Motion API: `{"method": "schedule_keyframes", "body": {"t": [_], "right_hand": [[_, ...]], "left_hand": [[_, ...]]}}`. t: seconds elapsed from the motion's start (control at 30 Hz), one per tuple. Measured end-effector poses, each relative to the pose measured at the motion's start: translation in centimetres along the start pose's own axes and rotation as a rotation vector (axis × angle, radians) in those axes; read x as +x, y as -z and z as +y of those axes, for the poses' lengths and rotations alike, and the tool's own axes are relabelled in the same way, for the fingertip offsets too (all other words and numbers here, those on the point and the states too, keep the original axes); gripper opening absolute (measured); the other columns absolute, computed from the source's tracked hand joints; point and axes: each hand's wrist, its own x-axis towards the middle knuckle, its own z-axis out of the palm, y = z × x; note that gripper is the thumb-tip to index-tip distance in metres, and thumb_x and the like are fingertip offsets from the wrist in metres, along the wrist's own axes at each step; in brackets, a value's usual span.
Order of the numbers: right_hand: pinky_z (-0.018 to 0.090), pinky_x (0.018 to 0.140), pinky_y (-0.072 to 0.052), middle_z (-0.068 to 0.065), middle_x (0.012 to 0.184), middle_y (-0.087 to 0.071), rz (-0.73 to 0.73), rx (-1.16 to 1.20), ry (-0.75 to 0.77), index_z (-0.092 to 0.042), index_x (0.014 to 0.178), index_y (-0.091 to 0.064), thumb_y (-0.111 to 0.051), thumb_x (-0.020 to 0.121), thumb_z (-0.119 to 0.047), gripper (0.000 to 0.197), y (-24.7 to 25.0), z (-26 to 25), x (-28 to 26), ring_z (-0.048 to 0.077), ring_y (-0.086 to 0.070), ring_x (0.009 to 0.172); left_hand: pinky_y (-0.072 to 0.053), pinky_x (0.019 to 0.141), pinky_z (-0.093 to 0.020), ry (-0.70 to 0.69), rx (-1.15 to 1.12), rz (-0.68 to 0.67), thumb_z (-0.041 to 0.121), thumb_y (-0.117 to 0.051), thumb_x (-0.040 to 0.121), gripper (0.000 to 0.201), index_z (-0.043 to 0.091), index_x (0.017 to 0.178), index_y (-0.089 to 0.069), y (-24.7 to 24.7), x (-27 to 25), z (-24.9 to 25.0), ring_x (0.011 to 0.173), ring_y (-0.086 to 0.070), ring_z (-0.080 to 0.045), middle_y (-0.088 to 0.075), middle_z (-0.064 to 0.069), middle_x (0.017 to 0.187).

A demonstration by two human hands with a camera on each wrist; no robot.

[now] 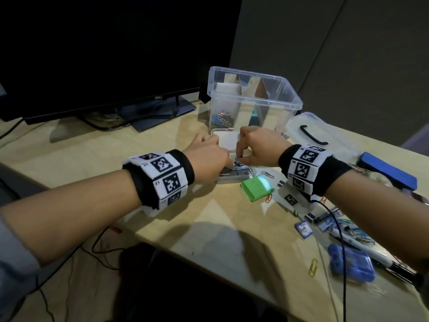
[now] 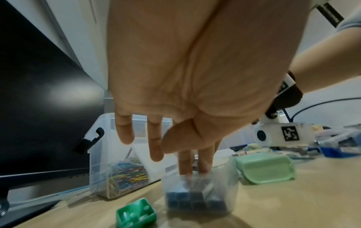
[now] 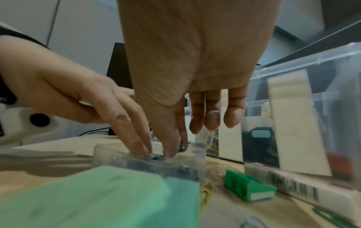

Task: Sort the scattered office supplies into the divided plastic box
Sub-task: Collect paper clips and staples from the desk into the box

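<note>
**Both hands down in the little clear case, right in front of the divided box**

Here we are at the divided plastic box (image 1: pixel 254 98), standing uncovered on the wooden desk (image 1: pixel 97 149), coloured paper clips (image 2: pixel 126 172) already heaped in its left compartment. Just in front of it sits a small clear case (image 2: pixel 197 194) packed with dark little blocks, staples or clips, too blurred to call.

The left hand (image 1: pixel 206 159) has straight fingers dipped into the case, pressing on the contents, gripping nothing I can see. The right hand (image 1: pixel 257 147) pinches a small dark metallic piece (image 3: pixel 182 148) between thumb and forefinger, right above the case, other fingers loosely curled.

Now the risks, as I read them. That case looks light and nothing pins it but fingertips; a hard tug could tip it and scatter the lot. The pinched piece is tiny, so a loose grip may drop it short of the box. The green case (image 1: pixel 257 187) sits just this side of the clear one, easy to knock with a wrist.

Around the box: pale wood surface, a dark monitor (image 1: pixel 99 47) to its left, the box's lid (image 1: pixel 313 133) to its right, and further right a spread of clips, a pen and blue items. Grey partition panels behind.
</note>
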Motion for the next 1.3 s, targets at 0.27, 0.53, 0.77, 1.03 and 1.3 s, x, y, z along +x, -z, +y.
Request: {"method": "schedule_keyframes", "body": {"t": [0.27,0.53,0.77,1.03,1.3], "right_hand": [[0.031,0.076,-0.049,-0.007,0.093,-0.049,-0.041,0.006,0.000,-0.021,0.097,-0.071,-0.065,0.088,-0.031,0.015,-0.6,-0.5,0.3,0.015,-0.055,0.093],[0.031,0.077,-0.048,-0.002,0.104,-0.060,-0.011,-0.002,-0.018,-0.022,0.106,-0.071,-0.062,0.091,-0.033,0.021,-1.6,-0.6,0.0,0.017,-0.056,0.101],[0.035,0.079,-0.051,-0.003,0.101,-0.060,0.007,0.015,0.006,-0.019,0.104,-0.071,-0.062,0.091,-0.029,0.019,-1.6,-0.6,-0.4,0.016,-0.057,0.097],[0.033,0.077,-0.050,-0.004,0.096,-0.061,0.019,0.052,0.022,-0.019,0.100,-0.073,-0.065,0.089,-0.026,0.016,-1.8,-0.5,-0.4,0.016,-0.058,0.093],[0.037,0.075,-0.052,-0.002,0.093,-0.061,0.064,0.028,-0.012,-0.016,0.097,-0.073,-0.063,0.089,-0.028,0.017,-1.2,-0.6,-0.2,0.019,-0.059,0.090]], "left_hand": [[-0.031,0.095,-0.042,-0.005,0.079,-0.015,0.008,-0.043,0.094,0.052,0.037,0.137,-0.047,-0.6,-0.5,-0.1,0.117,-0.034,-0.023,-0.050,0.010,0.128],[-0.030,0.096,-0.044,0.006,0.058,-0.064,0.006,-0.043,0.091,0.057,0.037,0.138,-0.044,-0.2,-0.8,-0.3,0.116,-0.035,-0.021,-0.049,0.011,0.130],[-0.030,0.096,-0.043,0.003,0.049,-0.067,0.010,-0.045,0.091,0.055,0.038,0.139,-0.044,-0.3,-0.8,-0.4,0.116,-0.035,-0.022,-0.049,0.011,0.130],[-0.029,0.096,-0.043,0.005,0.058,-0.082,0.013,-0.044,0.093,0.053,0.037,0.140,-0.042,-0.2,-1.0,-0.2,0.116,-0.035,-0.022,-0.047,0.010,0.132],[-0.029,0.098,-0.043,0.014,0.049,-0.100,0.009,-0.044,0.091,0.059,0.039,0.142,-0.039,-0.1,-1.2,-0.1,0.114,-0.036,-0.022,-0.046,0.010,0.131]]}}
